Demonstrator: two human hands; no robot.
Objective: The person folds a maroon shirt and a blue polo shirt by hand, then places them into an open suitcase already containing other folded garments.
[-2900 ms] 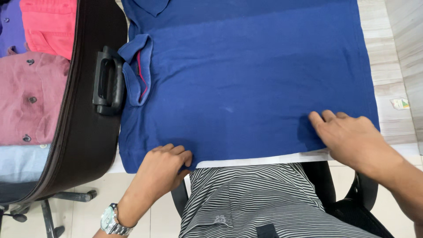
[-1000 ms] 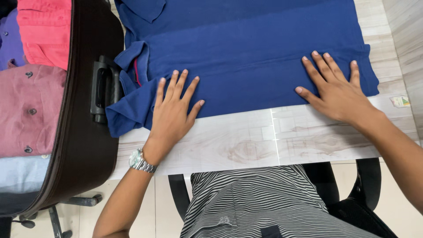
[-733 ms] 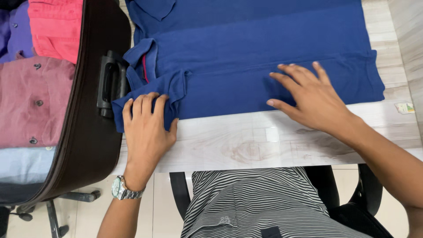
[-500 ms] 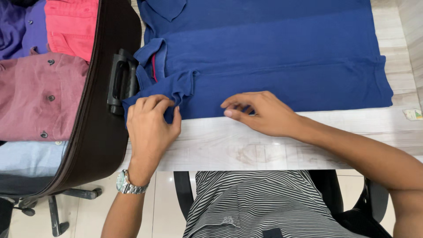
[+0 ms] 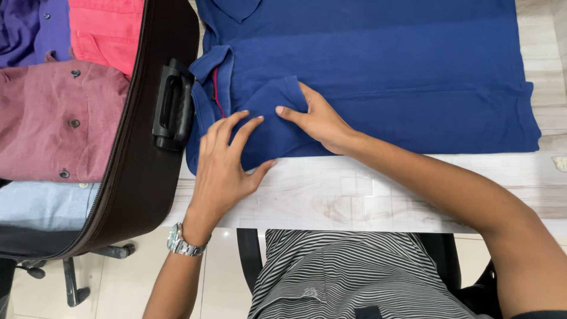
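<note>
A navy blue polo shirt (image 5: 401,71) lies partly folded on a pale wood-grain table (image 5: 366,195), its collar (image 5: 212,77) at the left. My left hand (image 5: 227,162) rests flat on the shirt's near left corner, fingers spread. My right hand (image 5: 316,118) reaches across and pinches the short sleeve (image 5: 274,109), which lies folded over onto the body of the shirt.
An open dark brown suitcase (image 5: 127,177) stands at the left, its black handle (image 5: 172,106) against the collar. It holds folded shirts: maroon (image 5: 59,118), red (image 5: 106,29), purple (image 5: 29,29) and light blue (image 5: 41,204). A small paper scrap (image 5: 560,162) lies at the table's right edge.
The near edge of the shirt was folded up, baring the table. My right hand then slid left to the sleeve and turned it onto the shirt; my left hand flattened beside it.
</note>
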